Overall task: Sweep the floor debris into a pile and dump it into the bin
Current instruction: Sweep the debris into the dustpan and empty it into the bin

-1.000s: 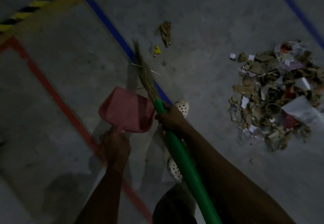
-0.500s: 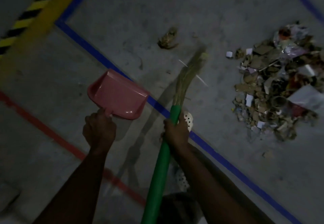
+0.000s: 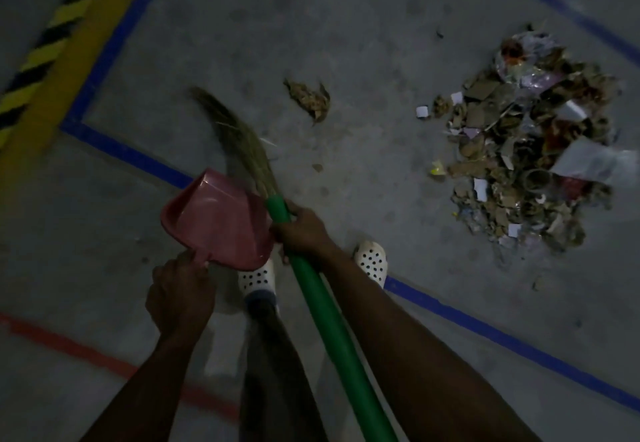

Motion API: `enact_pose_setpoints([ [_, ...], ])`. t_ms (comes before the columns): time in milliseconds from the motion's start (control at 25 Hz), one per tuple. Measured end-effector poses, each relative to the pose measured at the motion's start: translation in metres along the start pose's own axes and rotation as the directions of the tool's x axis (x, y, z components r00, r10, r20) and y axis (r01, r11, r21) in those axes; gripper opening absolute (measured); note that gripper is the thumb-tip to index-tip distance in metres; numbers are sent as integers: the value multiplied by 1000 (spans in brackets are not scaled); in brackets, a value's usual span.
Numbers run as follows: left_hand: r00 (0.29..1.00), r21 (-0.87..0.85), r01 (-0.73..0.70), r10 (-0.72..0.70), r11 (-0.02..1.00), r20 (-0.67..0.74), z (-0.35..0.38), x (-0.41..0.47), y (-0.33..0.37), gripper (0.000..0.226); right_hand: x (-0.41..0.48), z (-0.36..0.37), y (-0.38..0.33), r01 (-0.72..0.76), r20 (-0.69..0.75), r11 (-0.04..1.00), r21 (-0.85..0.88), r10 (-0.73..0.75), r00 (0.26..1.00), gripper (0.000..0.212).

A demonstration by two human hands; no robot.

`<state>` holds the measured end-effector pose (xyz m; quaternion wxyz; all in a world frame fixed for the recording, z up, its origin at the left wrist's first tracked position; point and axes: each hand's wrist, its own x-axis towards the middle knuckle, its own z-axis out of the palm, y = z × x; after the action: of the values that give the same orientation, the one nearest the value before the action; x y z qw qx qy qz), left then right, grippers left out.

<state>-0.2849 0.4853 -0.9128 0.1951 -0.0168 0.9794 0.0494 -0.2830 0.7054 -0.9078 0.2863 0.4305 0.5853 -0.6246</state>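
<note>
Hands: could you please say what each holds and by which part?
Left hand grips the pink dustpan by its handle; right hand grips the broom by its green handle.

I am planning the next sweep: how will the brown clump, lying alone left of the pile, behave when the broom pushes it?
The clump looks dry and crumpled, so probably light and easy to slide. Its ragged edges may shed bits. The broom has curved bristles that might flex over it.
</note>
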Motion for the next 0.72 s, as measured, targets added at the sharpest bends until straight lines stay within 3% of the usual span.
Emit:
enact_pose_setpoints([
  [160,972,114,-215,202,970,116,11,55,-30,28,84,-27,20,-67,-248,952,299,145,958,53],
  [240,964,157,-255,239,954,113,-3,72,-30,25,64,-24,42,-26,-446,924,382,209,871,61],
  [320,961,166,-274,265,947,78,-20,84,-26,24,2,-6,57,57,-554,942,330,144,820,64],
  [360,957,165,-287,276,943,87,-28,86,-21,26,-34,6,57,49,-555,937,345,162,816,68],
  [480,944,134,-325,314,936,97,-49,84,1,29,-105,37,59,22,-390,919,393,145,909,59],
  [640,917,148,-398,391,905,72,-59,86,25,24,-76,34,65,-94,-186,964,248,143,972,54],
  [720,909,212,-416,400,884,117,-55,89,27,25,-43,15,77,-177,-197,963,204,218,956,46],
])
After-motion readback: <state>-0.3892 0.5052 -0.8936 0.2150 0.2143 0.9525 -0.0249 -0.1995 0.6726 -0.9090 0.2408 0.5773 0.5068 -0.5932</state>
